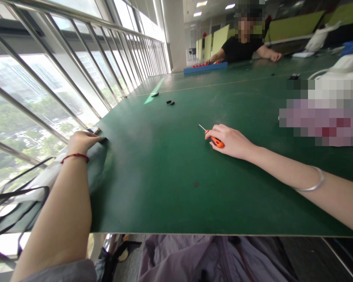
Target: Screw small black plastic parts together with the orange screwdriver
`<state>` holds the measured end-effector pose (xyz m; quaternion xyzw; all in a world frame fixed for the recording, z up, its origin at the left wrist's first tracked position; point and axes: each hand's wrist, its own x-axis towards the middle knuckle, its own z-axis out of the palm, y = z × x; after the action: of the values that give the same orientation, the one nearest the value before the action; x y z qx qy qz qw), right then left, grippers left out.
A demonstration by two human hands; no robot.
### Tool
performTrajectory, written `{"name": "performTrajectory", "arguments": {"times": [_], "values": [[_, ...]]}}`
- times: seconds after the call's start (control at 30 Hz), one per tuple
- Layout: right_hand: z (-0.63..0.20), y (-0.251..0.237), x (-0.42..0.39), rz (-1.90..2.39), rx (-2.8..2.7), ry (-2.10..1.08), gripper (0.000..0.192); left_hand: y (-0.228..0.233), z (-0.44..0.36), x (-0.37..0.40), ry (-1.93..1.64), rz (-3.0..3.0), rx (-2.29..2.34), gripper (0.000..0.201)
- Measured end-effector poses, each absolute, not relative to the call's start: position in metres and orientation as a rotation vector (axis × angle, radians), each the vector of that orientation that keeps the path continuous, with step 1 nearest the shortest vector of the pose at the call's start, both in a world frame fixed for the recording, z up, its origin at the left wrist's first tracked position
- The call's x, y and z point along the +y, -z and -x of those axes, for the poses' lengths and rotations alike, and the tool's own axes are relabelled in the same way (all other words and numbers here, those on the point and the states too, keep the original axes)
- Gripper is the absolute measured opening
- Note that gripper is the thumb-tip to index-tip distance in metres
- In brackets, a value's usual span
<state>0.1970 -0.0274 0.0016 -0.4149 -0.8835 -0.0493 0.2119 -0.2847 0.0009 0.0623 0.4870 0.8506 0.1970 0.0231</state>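
From the head view, your right hand (231,141) rests on the green table (176,188) at about two o'clock from the table's centre, fingers clenched around the orange handle of a small screwdriver (213,138); its thin shaft sticks out toward ten o'clock, the tip just above or on the surface, I cannot tell which. Your left hand (82,141) is at nine o'clock, at the table's left edge beside the window railing (76,78), fingertips pressed down on a small dark part (103,139) right at the rim; whether they pinch it or only touch it is not clear. A few more small black pieces (170,102) lie well apart at twelve o'clock, and a seated person (242,45) works by a blue tray (205,67) at the far end. The risk I judge here: the dark part sits so close to the edge that a nudge from your fingers could tip it off toward the cables (17,196) below. The screwdriver tip could also score the table or skid if you press while your hands are this far apart.
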Motion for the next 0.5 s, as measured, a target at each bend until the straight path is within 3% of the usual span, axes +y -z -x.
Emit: {"name": "performTrajectory", "arguments": {"times": [0.5], "values": [[-0.196,-0.002,-0.028,1.149,-2.456,0.130,0.020,-0.070,0.273,-0.005,-0.542,-1.493,2.668,0.026]]}}
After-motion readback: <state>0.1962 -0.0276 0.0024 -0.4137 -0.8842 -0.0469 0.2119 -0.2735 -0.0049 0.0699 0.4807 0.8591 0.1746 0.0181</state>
